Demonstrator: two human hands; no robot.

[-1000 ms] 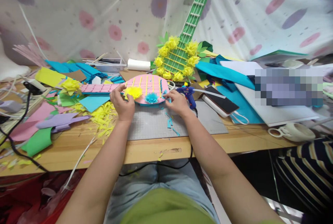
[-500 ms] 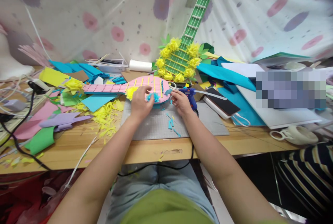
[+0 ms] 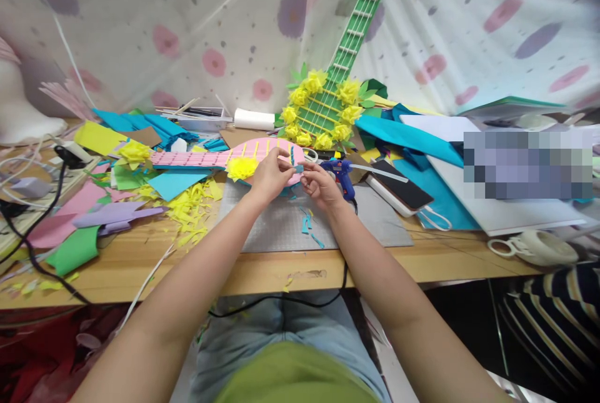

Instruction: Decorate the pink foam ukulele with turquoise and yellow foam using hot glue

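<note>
A small blue paper piece (image 3: 299,169) sits between the fingertips of both hands, above the round end of a pink paper guitar (image 3: 255,145). My right hand (image 3: 321,185) pinches it from the right, its other fingers curled. From the left, my left hand (image 3: 272,175) reaches over the guitar body, thumb and fingertips closed at the piece's other edge. A yellow paper flower (image 3: 242,168) lies on the guitar left of my left hand, and another yellow flower (image 3: 134,153) is at the neck's end. The blue flower on the body is hidden behind my left hand.
A blue glue gun (image 3: 344,179) lies right of my right hand, beside a phone on a white power bank (image 3: 398,187). A green paper guitar (image 3: 328,106) leans at the back. Paper scraps (image 3: 190,209) cover the left; a grey cutting mat (image 3: 276,228) lies in front.
My left hand has moved right, from over the blue flower to the blue paper piece in my right hand. My right hand stays in nearly the same place.
</note>
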